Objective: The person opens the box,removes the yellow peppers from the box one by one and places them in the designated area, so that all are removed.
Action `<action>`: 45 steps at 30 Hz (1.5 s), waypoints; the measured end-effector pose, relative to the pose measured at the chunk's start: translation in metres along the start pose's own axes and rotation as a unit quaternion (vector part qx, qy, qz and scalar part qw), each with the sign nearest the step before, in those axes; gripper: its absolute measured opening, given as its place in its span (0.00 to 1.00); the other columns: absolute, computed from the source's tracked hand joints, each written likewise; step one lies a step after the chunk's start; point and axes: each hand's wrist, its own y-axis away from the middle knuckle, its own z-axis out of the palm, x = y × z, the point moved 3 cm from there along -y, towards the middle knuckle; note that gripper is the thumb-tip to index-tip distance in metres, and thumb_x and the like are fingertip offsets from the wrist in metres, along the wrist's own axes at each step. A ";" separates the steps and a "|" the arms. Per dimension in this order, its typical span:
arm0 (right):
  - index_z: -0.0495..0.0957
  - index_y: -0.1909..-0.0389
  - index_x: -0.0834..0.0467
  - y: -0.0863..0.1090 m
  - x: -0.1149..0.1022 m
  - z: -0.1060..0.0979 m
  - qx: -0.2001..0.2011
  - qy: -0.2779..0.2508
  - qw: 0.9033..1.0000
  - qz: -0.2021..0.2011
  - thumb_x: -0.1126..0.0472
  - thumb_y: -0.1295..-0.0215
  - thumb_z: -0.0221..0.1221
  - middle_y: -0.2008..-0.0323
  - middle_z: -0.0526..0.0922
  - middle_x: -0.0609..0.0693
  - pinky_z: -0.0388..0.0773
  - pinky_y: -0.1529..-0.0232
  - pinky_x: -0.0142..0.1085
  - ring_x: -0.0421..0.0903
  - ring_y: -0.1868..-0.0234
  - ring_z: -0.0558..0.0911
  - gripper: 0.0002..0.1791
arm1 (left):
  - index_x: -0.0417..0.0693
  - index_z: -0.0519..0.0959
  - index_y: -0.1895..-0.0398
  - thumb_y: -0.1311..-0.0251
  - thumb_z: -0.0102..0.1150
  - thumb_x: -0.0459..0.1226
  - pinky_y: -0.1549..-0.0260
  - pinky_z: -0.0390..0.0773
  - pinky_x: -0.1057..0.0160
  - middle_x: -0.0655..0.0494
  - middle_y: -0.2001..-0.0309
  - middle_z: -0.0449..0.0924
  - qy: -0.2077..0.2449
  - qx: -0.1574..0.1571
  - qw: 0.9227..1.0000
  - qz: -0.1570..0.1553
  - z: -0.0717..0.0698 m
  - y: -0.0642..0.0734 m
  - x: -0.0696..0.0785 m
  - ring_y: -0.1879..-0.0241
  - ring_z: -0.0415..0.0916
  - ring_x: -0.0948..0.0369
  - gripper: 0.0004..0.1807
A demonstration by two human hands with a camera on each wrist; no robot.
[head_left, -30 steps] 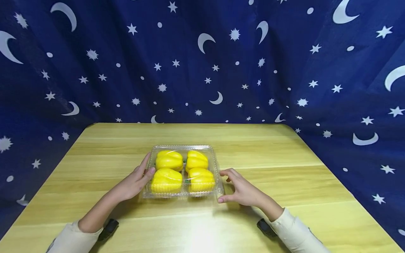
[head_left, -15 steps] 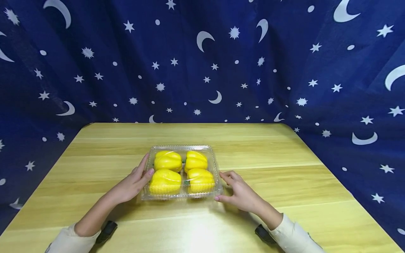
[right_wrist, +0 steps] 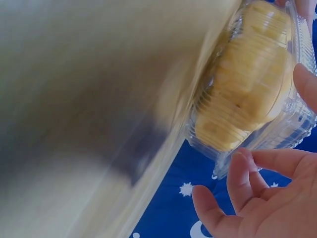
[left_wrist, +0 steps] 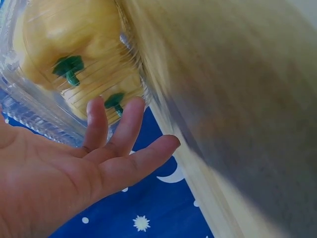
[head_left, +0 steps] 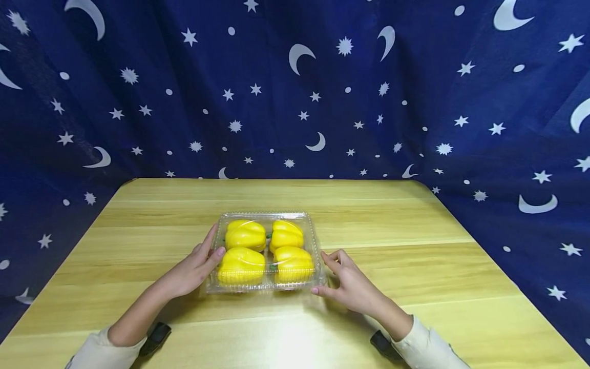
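Observation:
A clear plastic clamshell box point(head_left: 269, 287) sits on the table with its lid down. Inside are several yellow bell peppers point(head_left: 246, 236), their green stems point(left_wrist: 69, 68) showing in the left wrist view. Along the box's left side lies my left hand point(head_left: 193, 269), thumb at the edge and fingers extended and spread. My right hand point(head_left: 352, 287) is at the near right corner, fingers slightly bent, thumb close to the front rim. In the right wrist view, a fingertip of the right hand point(right_wrist: 270, 198) meets the box's corner.
The wooden table point(head_left: 396, 215) reaches back to a dark blue curtain point(head_left: 258, 61) printed with white moons and stars. Black wrist straps or devices point(head_left: 155, 339) sit below both wrists, at the cream sleeves point(head_left: 103, 351).
My right thumb and fingers have drawn in closer to the box's right corner. The left hand keeps its place on the box, and the head view has shifted slightly.

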 end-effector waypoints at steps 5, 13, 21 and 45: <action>0.59 0.36 0.67 0.000 -0.002 0.000 0.001 -0.021 1.000 0.003 0.44 0.51 0.64 0.57 0.66 0.52 0.64 0.75 0.27 0.36 0.75 0.61 0.47 | 0.50 0.27 0.29 0.30 0.27 0.52 0.50 0.63 0.35 0.26 0.35 0.44 0.002 0.003 1.000 0.000 0.000 0.001 0.000 0.40 0.58 0.35 0.36; 0.64 0.40 0.69 -0.006 -0.001 0.002 0.010 -0.118 0.993 -0.001 0.57 0.55 0.69 0.61 0.68 0.53 0.71 0.66 0.28 0.41 0.68 0.68 0.42 | 0.52 0.26 0.29 0.30 0.28 0.52 0.53 0.66 0.36 0.26 0.38 0.51 -0.003 0.005 1.000 -0.002 -0.002 0.002 0.002 0.43 0.61 0.37 0.36; 0.61 0.41 0.68 -0.010 -0.003 0.004 -0.008 -0.218 0.976 0.018 0.65 0.53 0.67 0.56 0.62 0.58 0.72 0.65 0.29 0.43 0.64 0.67 0.38 | 0.53 0.25 0.29 0.30 0.30 0.52 0.53 0.68 0.40 0.27 0.40 0.54 -0.004 0.003 1.000 -0.008 -0.004 0.002 0.001 0.46 0.63 0.42 0.37; 0.59 0.49 0.73 -0.028 0.006 0.016 -0.070 -0.400 0.908 0.109 0.72 0.50 0.61 0.66 0.64 0.50 0.73 0.65 0.26 0.39 0.66 0.70 0.28 | 0.47 0.26 0.30 0.31 0.31 0.53 0.54 0.69 0.42 0.26 0.42 0.56 -0.016 0.011 1.000 -0.016 -0.012 -0.003 -0.005 0.47 0.65 0.42 0.39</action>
